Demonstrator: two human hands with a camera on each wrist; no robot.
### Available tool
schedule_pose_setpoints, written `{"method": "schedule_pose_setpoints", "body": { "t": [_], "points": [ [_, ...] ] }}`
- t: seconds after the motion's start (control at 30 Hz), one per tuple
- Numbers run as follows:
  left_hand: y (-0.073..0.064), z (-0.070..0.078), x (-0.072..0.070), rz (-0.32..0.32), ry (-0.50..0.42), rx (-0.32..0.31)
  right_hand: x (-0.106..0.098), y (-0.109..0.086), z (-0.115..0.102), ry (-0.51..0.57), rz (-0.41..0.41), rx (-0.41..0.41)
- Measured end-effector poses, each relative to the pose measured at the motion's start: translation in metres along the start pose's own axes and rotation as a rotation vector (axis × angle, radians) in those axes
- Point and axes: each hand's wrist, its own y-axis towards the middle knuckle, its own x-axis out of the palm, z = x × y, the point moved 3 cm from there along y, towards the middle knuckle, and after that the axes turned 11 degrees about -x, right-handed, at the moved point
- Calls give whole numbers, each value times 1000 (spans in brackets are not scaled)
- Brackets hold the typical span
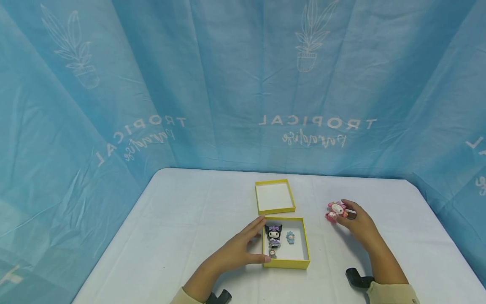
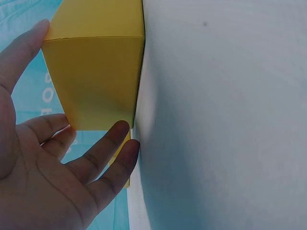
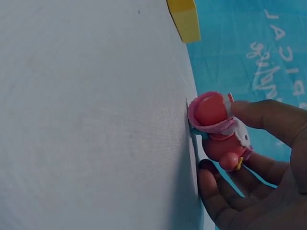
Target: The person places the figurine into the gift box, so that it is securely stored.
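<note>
My right hand pinches a pink and white toy figurine between thumb and fingers, at the table surface right of the yellow box. A dark brown and white piece shows between the fingers; whether it belongs to the figurine I cannot tell. Fairly straight, spread fingers of my left hand touch the left side of the open yellow box, thumb at its near corner. Inside the box lie a black and purple figurine, a small blue figurine and a small greyish figurine.
Behind the box a shallow yellow lid lies with its white inside up. A white cloth covers the table. Blue printed curtains hang around the back and sides. Black wrist devices sit by both forearms.
</note>
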Motion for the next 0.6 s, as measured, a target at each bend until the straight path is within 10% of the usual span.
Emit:
{"method": "schedule_pose_setpoints", "body": {
  "t": [0.6],
  "points": [
    [1, -1, 0, 6, 10, -4, 4, -2, -7, -3, -39, -108]
  ]
}}
